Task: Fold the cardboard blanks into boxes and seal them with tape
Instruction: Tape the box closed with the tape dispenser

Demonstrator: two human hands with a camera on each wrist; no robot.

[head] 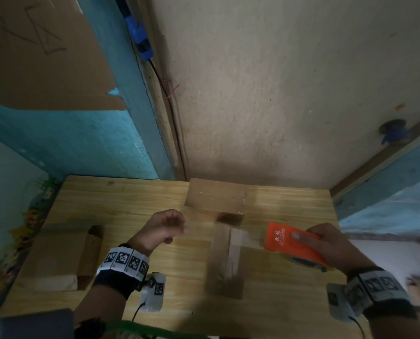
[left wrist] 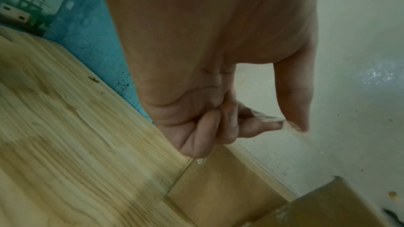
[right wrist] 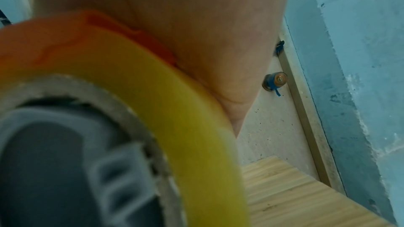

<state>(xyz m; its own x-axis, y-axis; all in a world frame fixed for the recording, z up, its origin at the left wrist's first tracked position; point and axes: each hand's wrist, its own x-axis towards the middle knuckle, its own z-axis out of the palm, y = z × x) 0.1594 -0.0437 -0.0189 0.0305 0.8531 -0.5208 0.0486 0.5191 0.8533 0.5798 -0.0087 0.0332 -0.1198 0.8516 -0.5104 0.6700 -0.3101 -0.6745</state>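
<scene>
My right hand [head: 310,238] grips an orange tape dispenser [head: 286,243] at the table's right; its yellowish tape roll [right wrist: 153,84] fills the right wrist view. A pale strip of tape [head: 249,238] runs from the dispenser onto a cardboard box [head: 225,265] lying mid-table. My left hand [head: 177,226] hovers left of that box with its fingers curled. Its thumb and forefinger tips [left wrist: 286,123] nearly meet, and I see nothing held. A second folded box [head: 214,199] stands at the back by the wall. A third cardboard piece [head: 62,258] lies at the left.
The wooden table [head: 135,199] is pushed into a corner, with a beige wall [head: 277,94] behind it and a teal wall [head: 81,143] to the left. A doorknob [head: 392,129] juts out at the right. A cardboard sheet [head: 40,52] hangs on the left wall.
</scene>
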